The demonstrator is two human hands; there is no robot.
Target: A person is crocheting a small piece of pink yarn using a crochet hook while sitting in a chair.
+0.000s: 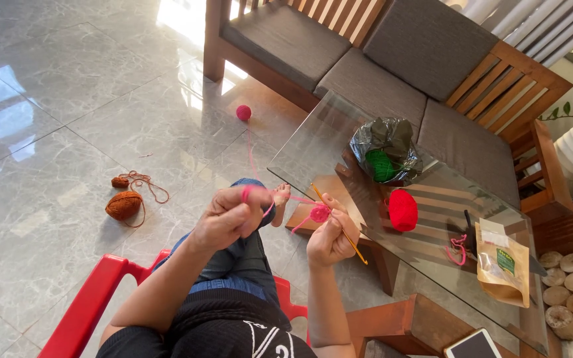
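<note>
1. The left hand [228, 217] is pinching a taut strand of pink yarn [254, 191].
2. The right hand [331, 237] is gripping a thin yellow crochet hook [357, 249] and small pink crocheted piece [319, 213], just off the glass tabletop's [319, 142] near-left edge.
3. A small pink yarn ball [243, 112] is lying on the floor.

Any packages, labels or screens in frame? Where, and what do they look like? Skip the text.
Kraft paper pouch: lying on the glass table, right side; flat, tan.
Pouch labels: one green, one white strip near its top.
Plastic bag: on the table's far end; crumpled, dark grey, green yarn inside.
Tablet or phone: bottom edge, on a wooden surface; white frame, dark screen, partly cut off.
</note>
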